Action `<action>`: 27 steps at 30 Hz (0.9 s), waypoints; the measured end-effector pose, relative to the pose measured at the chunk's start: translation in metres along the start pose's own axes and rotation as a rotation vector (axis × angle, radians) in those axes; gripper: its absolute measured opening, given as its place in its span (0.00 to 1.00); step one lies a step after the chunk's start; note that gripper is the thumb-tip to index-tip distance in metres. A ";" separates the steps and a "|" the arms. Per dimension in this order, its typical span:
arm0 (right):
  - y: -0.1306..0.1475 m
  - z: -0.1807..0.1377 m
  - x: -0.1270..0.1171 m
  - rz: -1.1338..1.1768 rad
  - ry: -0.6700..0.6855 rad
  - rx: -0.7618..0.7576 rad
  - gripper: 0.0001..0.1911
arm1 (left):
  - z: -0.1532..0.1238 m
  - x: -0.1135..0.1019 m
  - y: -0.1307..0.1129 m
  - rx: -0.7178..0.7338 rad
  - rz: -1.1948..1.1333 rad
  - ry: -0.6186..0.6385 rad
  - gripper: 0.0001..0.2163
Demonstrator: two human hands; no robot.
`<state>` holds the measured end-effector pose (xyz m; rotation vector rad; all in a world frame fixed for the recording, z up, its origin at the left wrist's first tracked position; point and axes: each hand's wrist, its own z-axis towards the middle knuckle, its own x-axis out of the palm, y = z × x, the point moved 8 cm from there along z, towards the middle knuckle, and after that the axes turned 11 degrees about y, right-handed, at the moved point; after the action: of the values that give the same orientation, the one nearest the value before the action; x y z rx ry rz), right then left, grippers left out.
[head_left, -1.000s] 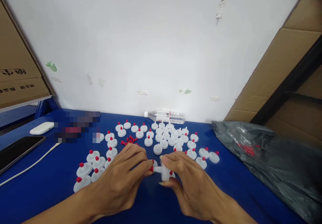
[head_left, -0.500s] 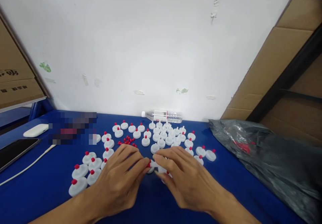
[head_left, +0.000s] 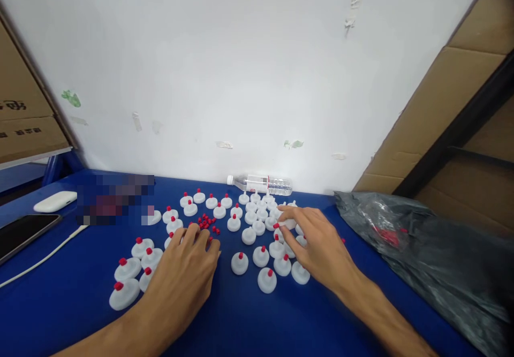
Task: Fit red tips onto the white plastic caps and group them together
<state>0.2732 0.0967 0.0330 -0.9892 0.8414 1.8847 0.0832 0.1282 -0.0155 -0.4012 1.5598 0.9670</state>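
My left hand (head_left: 187, 266) is palm down, fingers bent and slightly apart, its fingertips at the near edge of a small pile of red tip caps (head_left: 206, 221). Nothing shows in its grasp; its thumb is mostly hidden. Farther right, my right hand (head_left: 317, 239) has thumb and fingers around a white nozzle lid (head_left: 287, 221). A red tip shows beside that lid, but I cannot tell whether it belongs to it. Several red-tipped lids (head_left: 267, 281) stand between my hands, and others (head_left: 124, 294) stand on the left. Behind, uncapped lids (head_left: 249, 236) stand clustered.
A clear plastic bottle (head_left: 261, 184) lies along the wall behind the lids. Grey plastic sheeting (head_left: 433, 260) with a clear bag of red pieces (head_left: 385, 228) covers the right side. A phone (head_left: 28, 235), a white case (head_left: 55, 202) and a cable (head_left: 52, 260) lie at left.
My hands have come apart from a white lid and a red cap held between them. The left moved left toward the red pile; the right moved right and away from me, uncovering several red-tipped lids.
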 end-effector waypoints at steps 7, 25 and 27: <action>-0.002 0.001 0.003 -0.112 -0.035 -0.030 0.07 | 0.000 0.012 -0.006 0.039 -0.020 0.085 0.16; -0.002 0.003 0.022 -0.004 0.241 0.009 0.09 | 0.000 0.011 -0.003 0.075 -0.073 -0.012 0.20; 0.000 0.003 0.015 0.033 0.224 0.013 0.08 | 0.000 0.008 -0.003 0.075 -0.087 -0.010 0.19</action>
<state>0.2671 0.1044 0.0211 -1.2005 1.0043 1.8154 0.0835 0.1291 -0.0235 -0.4078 1.5523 0.8397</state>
